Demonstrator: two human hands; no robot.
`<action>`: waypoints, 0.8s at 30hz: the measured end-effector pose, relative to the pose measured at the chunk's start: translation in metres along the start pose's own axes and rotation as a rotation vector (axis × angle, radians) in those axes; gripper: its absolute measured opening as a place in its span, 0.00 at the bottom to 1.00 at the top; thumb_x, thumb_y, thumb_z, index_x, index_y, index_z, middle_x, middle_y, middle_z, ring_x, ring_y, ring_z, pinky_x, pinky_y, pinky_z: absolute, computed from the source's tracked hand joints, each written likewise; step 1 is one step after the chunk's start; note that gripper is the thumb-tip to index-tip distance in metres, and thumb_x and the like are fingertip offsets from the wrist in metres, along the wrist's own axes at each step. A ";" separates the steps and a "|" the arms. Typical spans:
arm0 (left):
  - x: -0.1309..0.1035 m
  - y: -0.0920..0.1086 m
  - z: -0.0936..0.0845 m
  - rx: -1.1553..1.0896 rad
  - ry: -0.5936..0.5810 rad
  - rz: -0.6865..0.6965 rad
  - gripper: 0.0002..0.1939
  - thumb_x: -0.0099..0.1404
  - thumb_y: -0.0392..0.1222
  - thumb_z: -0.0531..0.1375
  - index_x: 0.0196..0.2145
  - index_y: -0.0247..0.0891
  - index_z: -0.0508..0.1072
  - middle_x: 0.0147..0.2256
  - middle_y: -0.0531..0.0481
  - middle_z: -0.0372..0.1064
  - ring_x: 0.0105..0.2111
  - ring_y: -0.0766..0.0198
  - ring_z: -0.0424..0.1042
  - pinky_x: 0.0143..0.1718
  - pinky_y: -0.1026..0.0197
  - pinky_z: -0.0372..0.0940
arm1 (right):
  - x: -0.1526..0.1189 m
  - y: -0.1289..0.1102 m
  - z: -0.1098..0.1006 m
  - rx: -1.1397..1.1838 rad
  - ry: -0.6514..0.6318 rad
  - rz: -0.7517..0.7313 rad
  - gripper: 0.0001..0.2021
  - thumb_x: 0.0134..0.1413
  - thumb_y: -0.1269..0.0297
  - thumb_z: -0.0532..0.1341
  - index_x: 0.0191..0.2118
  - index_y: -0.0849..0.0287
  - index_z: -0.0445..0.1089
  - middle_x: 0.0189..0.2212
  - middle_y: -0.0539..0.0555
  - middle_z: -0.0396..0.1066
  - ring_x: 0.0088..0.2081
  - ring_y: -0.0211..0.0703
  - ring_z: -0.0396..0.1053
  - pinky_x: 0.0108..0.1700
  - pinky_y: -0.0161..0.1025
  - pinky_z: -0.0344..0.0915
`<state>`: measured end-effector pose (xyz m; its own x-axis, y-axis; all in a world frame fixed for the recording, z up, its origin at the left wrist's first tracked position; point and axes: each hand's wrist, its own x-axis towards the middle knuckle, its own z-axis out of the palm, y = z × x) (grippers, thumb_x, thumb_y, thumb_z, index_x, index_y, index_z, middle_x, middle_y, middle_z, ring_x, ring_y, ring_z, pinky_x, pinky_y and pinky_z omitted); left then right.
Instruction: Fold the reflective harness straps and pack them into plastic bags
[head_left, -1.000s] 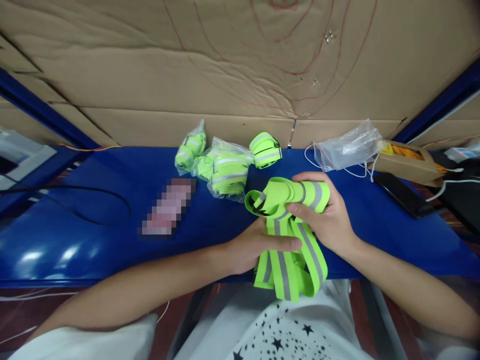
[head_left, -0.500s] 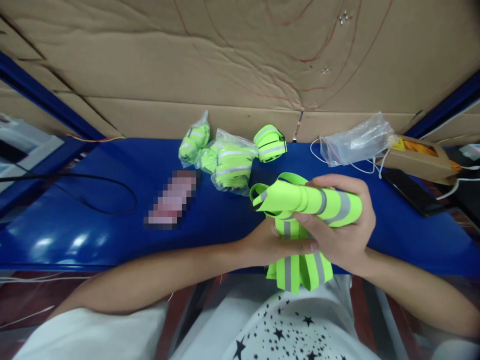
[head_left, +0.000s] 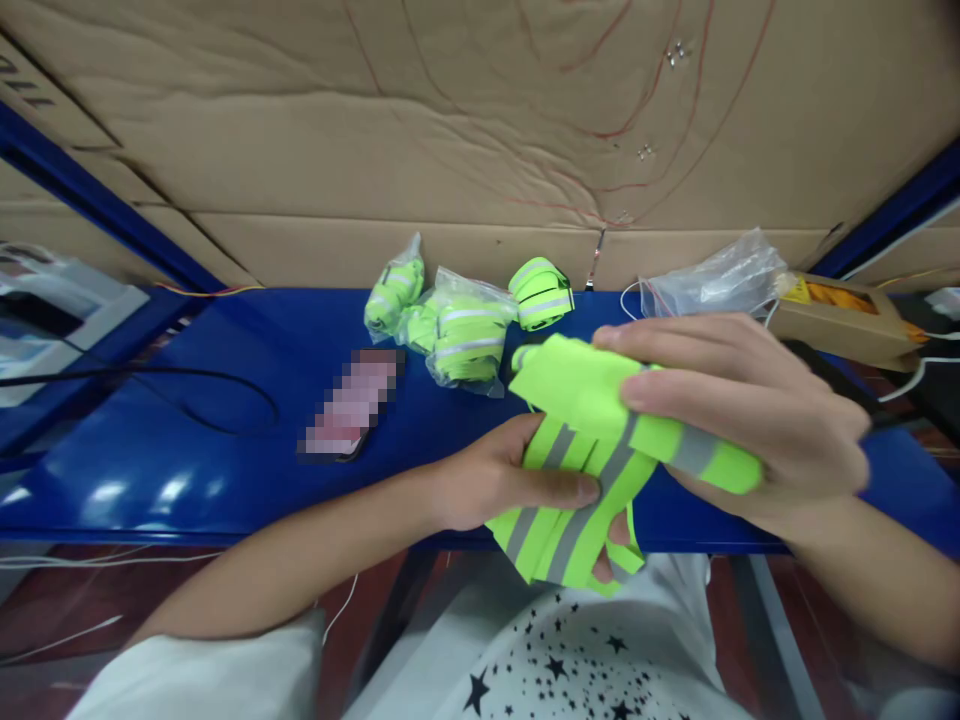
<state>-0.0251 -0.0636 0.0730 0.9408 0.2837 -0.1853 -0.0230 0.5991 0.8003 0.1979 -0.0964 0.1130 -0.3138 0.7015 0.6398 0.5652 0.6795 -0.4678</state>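
Right hand (head_left: 750,420) raised nearer, partly hiding strap (head_left: 577,490); left hand (head_left: 495,485) gripping

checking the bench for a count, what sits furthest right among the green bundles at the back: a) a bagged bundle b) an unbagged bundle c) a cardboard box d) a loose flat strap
b: the bundle at the right end of the row has no plastic around it, while the bagged bundles lie to its left.
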 end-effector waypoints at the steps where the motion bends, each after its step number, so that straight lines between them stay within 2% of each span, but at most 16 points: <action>1: 0.001 -0.001 -0.003 -0.023 0.010 0.021 0.10 0.66 0.45 0.67 0.37 0.34 0.79 0.32 0.44 0.78 0.30 0.56 0.81 0.36 0.55 0.77 | 0.001 0.005 0.002 -0.051 -0.033 -0.120 0.10 0.67 0.49 0.60 0.44 0.39 0.78 0.49 0.46 0.81 0.56 0.54 0.76 0.61 0.58 0.68; 3: 0.003 -0.004 -0.010 -0.091 0.042 0.077 0.09 0.64 0.42 0.69 0.39 0.34 0.79 0.34 0.46 0.78 0.30 0.58 0.81 0.35 0.58 0.76 | -0.003 0.019 0.009 -0.149 -0.099 -0.336 0.11 0.70 0.56 0.57 0.48 0.39 0.76 0.52 0.45 0.79 0.58 0.53 0.75 0.62 0.60 0.65; 4: 0.005 -0.007 -0.013 -0.121 0.055 0.099 0.11 0.63 0.42 0.70 0.40 0.35 0.79 0.36 0.47 0.79 0.31 0.58 0.81 0.35 0.59 0.76 | -0.006 0.027 0.013 -0.179 -0.120 -0.389 0.11 0.70 0.58 0.57 0.50 0.39 0.76 0.54 0.45 0.79 0.58 0.53 0.74 0.61 0.60 0.65; 7: 0.011 -0.013 -0.023 -0.153 0.055 0.136 0.20 0.59 0.50 0.73 0.45 0.36 0.79 0.39 0.44 0.80 0.34 0.56 0.82 0.35 0.59 0.77 | -0.016 0.042 0.022 -0.216 -0.148 -0.413 0.12 0.68 0.62 0.60 0.53 0.40 0.74 0.57 0.46 0.77 0.59 0.53 0.73 0.61 0.59 0.64; 10: 0.015 -0.015 -0.029 -0.138 0.130 0.158 0.23 0.58 0.52 0.73 0.47 0.38 0.79 0.38 0.43 0.81 0.34 0.56 0.82 0.37 0.56 0.78 | -0.019 0.041 0.022 -0.252 -0.227 -0.363 0.18 0.65 0.69 0.61 0.56 0.42 0.71 0.60 0.49 0.74 0.64 0.53 0.68 0.68 0.61 0.54; 12: 0.015 -0.015 -0.032 -0.121 0.191 0.154 0.22 0.59 0.51 0.73 0.47 0.38 0.78 0.39 0.44 0.81 0.33 0.56 0.82 0.38 0.55 0.78 | -0.019 0.038 0.018 -0.188 -0.337 -0.276 0.23 0.61 0.70 0.63 0.59 0.44 0.68 0.66 0.52 0.67 0.70 0.57 0.58 0.72 0.63 0.47; 14: 0.015 -0.014 -0.034 -0.106 0.221 0.139 0.23 0.60 0.52 0.72 0.49 0.38 0.77 0.40 0.42 0.81 0.32 0.56 0.82 0.38 0.54 0.78 | -0.017 0.038 0.012 -0.024 -0.444 -0.163 0.30 0.56 0.66 0.68 0.63 0.46 0.64 0.72 0.55 0.56 0.74 0.60 0.49 0.74 0.62 0.46; 15: 0.015 -0.014 -0.035 -0.094 0.229 0.135 0.24 0.61 0.53 0.72 0.50 0.37 0.77 0.40 0.42 0.81 0.32 0.56 0.82 0.37 0.54 0.78 | -0.017 0.040 0.010 0.075 -0.457 -0.100 0.34 0.54 0.62 0.70 0.66 0.47 0.61 0.73 0.56 0.52 0.75 0.60 0.46 0.74 0.61 0.47; 17: 0.016 -0.014 -0.035 -0.060 0.220 0.138 0.24 0.62 0.53 0.71 0.51 0.36 0.77 0.40 0.41 0.82 0.32 0.56 0.82 0.37 0.54 0.78 | -0.016 0.048 0.009 0.262 -0.368 0.050 0.39 0.54 0.57 0.72 0.68 0.45 0.58 0.74 0.55 0.49 0.75 0.59 0.45 0.73 0.56 0.51; 19: 0.017 -0.014 -0.035 -0.011 0.189 0.157 0.24 0.64 0.51 0.70 0.52 0.36 0.76 0.43 0.40 0.81 0.35 0.54 0.83 0.39 0.53 0.78 | -0.015 0.056 0.012 0.439 -0.216 0.240 0.35 0.57 0.53 0.70 0.68 0.42 0.59 0.72 0.54 0.54 0.73 0.56 0.52 0.71 0.54 0.56; 20: 0.018 -0.015 -0.034 0.016 0.172 0.173 0.24 0.64 0.50 0.70 0.53 0.36 0.76 0.45 0.39 0.81 0.38 0.53 0.83 0.41 0.53 0.78 | -0.015 0.060 0.015 0.529 -0.185 0.349 0.32 0.58 0.51 0.69 0.66 0.43 0.62 0.70 0.54 0.59 0.71 0.55 0.57 0.69 0.54 0.60; 22: 0.020 -0.017 -0.032 0.068 0.146 0.209 0.23 0.65 0.48 0.70 0.55 0.37 0.75 0.50 0.39 0.80 0.43 0.51 0.83 0.46 0.51 0.77 | -0.017 0.065 0.022 0.713 -0.261 0.569 0.30 0.57 0.50 0.70 0.63 0.47 0.67 0.61 0.56 0.71 0.60 0.54 0.71 0.60 0.51 0.70; 24: 0.021 -0.019 -0.030 0.101 0.131 0.228 0.23 0.66 0.47 0.69 0.56 0.38 0.75 0.53 0.40 0.78 0.48 0.49 0.81 0.52 0.47 0.75 | -0.019 0.065 0.030 0.861 -0.355 0.722 0.27 0.53 0.52 0.73 0.58 0.52 0.73 0.50 0.56 0.79 0.46 0.50 0.79 0.48 0.47 0.77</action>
<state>-0.0147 -0.0466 0.0365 0.8633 0.5010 -0.0604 -0.1895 0.4329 0.8813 0.2173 -0.0592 0.0525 -0.4035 0.9111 -0.0843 0.0402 -0.0744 -0.9964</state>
